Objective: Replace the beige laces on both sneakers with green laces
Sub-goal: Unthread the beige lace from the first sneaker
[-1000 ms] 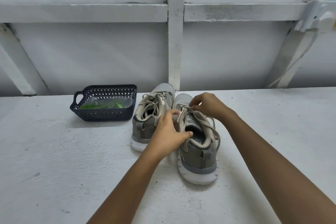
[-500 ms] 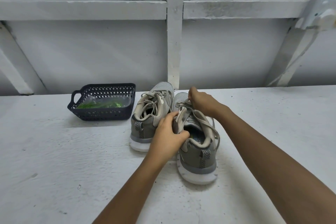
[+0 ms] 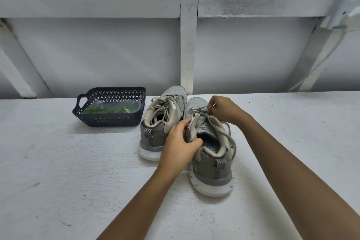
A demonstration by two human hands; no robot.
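Two grey sneakers stand side by side on the white surface, heels toward me. The right sneaker [image 3: 212, 163] is nearer; my left hand [image 3: 180, 147] grips its tongue and collar edge. My right hand [image 3: 224, 110] pinches its beige lace [image 3: 222, 132] near the front eyelets, and loose lace loops hang over the shoe's right side. The left sneaker [image 3: 163, 121] stands untouched with its beige laces threaded. Green laces [image 3: 109, 109] lie in a clear bag inside the dark basket [image 3: 111, 119].
The dark blue perforated basket sits at the left of the shoes, near the back wall. A white wall with beams [image 3: 188, 45] rises directly behind the shoes. The white surface [image 3: 78, 171] stretches wide to left and right.
My right hand moved forward from the middle of the lacing toward the toe end of the right sneaker. My left hand kept its hold on the tongue.
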